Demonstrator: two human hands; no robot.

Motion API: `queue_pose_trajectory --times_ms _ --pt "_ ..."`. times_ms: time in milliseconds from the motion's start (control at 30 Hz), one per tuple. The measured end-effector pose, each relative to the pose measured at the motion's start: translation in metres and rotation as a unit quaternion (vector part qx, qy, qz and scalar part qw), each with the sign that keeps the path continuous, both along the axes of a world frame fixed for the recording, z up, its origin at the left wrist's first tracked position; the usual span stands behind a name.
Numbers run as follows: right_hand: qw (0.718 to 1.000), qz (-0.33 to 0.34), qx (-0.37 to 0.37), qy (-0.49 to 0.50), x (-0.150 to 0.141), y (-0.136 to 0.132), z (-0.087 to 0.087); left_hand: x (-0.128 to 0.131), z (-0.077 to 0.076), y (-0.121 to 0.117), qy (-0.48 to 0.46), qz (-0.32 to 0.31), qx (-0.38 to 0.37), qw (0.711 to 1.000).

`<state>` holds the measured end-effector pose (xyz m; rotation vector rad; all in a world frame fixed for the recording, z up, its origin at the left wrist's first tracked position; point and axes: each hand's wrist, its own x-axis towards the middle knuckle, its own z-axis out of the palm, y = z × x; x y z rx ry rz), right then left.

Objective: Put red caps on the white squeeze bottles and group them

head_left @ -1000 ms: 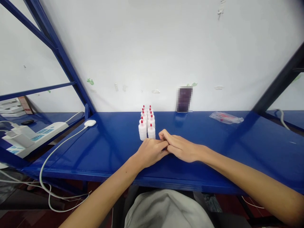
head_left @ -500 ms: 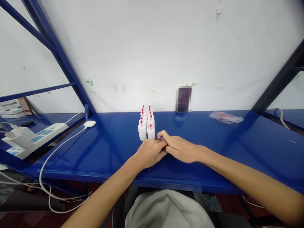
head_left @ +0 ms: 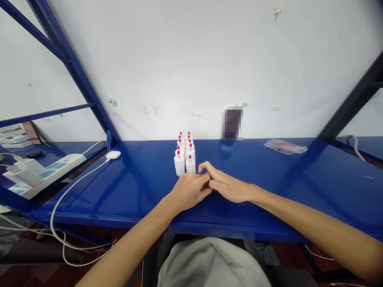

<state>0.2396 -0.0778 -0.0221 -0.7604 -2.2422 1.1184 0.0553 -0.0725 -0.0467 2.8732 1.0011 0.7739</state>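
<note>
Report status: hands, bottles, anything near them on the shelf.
Left hand and right hand meet on the blue shelf, holding nothing visible. Bottles upright in two rows, just beyond fingertips. Plastic bag far right.

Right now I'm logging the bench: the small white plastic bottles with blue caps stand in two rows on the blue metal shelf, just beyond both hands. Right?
Not quite: the small white plastic bottles have red caps, not blue, as the head view shows. They do stand in two rows on the blue metal shelf, just beyond the left hand and right hand.
</note>
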Motion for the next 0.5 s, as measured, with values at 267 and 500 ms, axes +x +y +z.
queue_pose_trajectory --times_ms 267,500 --pt "0.968 0.035 -0.195 0.155 -0.0008 0.0071 -0.0032 0.0006 0.0036 -0.0032 -0.055 0.007 0.052 0.997" --pt "0.940 0.038 -0.241 0.240 -0.0047 0.0076 -0.0073 0.0000 -0.0020 -0.0002 -0.136 0.020 0.064 0.988"
